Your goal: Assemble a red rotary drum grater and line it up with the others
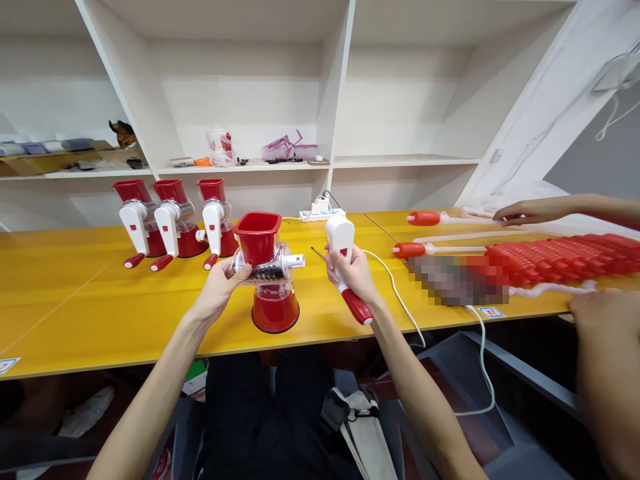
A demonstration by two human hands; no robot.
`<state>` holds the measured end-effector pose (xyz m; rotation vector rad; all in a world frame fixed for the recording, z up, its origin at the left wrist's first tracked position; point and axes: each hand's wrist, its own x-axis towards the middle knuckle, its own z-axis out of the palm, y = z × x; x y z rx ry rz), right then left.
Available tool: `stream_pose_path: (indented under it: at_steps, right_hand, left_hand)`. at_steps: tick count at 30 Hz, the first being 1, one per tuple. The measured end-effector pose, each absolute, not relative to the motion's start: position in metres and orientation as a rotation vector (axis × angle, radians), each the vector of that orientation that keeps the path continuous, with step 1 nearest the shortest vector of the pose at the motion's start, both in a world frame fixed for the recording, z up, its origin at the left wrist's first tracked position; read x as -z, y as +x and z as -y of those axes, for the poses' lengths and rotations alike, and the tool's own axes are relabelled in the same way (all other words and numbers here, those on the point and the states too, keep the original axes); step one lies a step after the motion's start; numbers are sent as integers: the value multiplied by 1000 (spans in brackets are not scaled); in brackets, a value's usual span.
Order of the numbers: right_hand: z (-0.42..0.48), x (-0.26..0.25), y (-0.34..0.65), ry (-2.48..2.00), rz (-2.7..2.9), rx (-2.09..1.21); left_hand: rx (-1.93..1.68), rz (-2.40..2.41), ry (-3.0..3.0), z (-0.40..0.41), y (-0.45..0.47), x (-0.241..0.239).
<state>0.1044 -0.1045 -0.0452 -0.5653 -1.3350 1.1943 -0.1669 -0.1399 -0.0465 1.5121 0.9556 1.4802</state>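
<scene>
Centrally, just in from the front edge of the yellow table [90,313], a red-and-clear rotary grater [270,272] appears to stand on its round red base. Its long axis is upright, the square red hopper [259,237] facing up, while its white shaft [296,261] points level toward the table's right end. The person's left hand [220,288] grips the clear barrel from the side nearer the left end, thumb laid across it.

The right hand [357,273] is closed around a white crank handle [341,237], held apart from the shaft. The crank's long axis slants: its broad white head is toward the back edge, its red grip toward the front edge and slightly right. A thin dark rod [319,253] juts out beside those fingers, pointing left.

Nearer the back edge, toward the left corner, stand three similar graters [170,227], their cranks slanting down, red grips toward the front edge.
</scene>
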Motion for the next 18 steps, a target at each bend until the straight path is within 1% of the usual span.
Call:
stream_pose_path:
  at_steps: [5, 12, 18]
  right_hand:
    - [118, 46, 86, -609, 1470, -1084]
    - [120, 51, 68, -704, 1441, -1019]
    - [119, 55, 66, -718, 1409, -1012]
  left_hand:
    - [-1477, -939, 1468, 143, -163, 45]
    - [-1452, -923, 1495, 144, -162, 47]
    - [-1446, -1051, 1546, 141, -163, 52]
